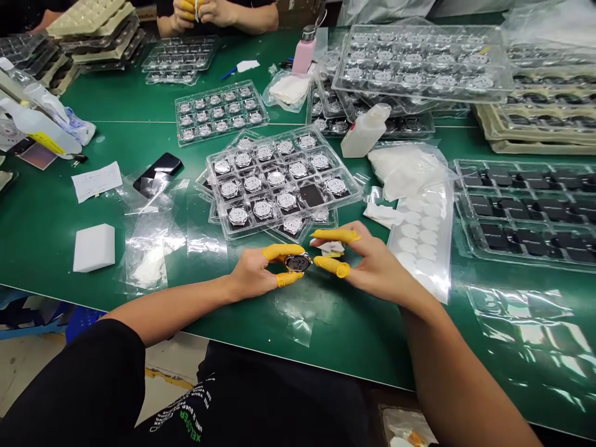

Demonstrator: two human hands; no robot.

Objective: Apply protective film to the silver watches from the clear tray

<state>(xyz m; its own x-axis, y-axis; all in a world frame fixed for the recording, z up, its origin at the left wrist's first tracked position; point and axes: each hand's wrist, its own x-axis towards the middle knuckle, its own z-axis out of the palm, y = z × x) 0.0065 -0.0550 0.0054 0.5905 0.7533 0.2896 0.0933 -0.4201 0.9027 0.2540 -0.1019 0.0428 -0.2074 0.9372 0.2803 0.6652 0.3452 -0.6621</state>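
Note:
My left hand [261, 271], with yellow finger cots on thumb and finger, pinches a round watch case [298, 263] by its edge. Its dark, marked face is turned up toward me. Just right of it, my right hand [367, 261] has its yellow-covered thumb and forefinger apart, with nothing visible between them. Beyond both hands lies a transparent tray [279, 172] of similar watch cases under white film, stacked askew on other trays. One compartment shows only its black bottom. A small crumpled white and yellow piece [331, 249] lies behind my right fingers.
White round stickers on a sheet [419, 239] lie right, near a tray of black parts [526, 211]. A white bottle [365, 131], pink bottle [304, 49], phone [158, 172] and white foam block [94, 248] stand or lie around. Across the table, a co-worker's hands [205, 12] hold something.

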